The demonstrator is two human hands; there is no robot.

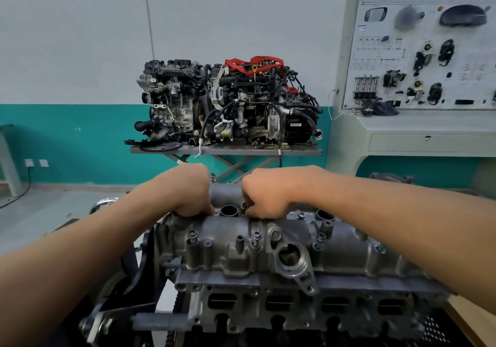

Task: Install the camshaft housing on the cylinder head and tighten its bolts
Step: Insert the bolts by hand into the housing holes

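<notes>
Resting on the cylinder head (295,301), the camshaft housing (268,242) is a rigid cast-metal part — judged heavy, stiff, possibly oily; take hold at both ends of the casting, clear of the bores; left grip (188,193) curls against the top ridge, its contents hidden; right grip (264,196) pinches what looks like a small bolt (243,206). Beyond — two engines (228,100) on a tabletop (228,150), a training panel (418,51), a teal-and-white wall (80,51).

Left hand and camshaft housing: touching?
Touching. Head view: the left hand, fingers curled, rests on top of the camshaft housing, beside an open round bore; no gap visible.
</notes>
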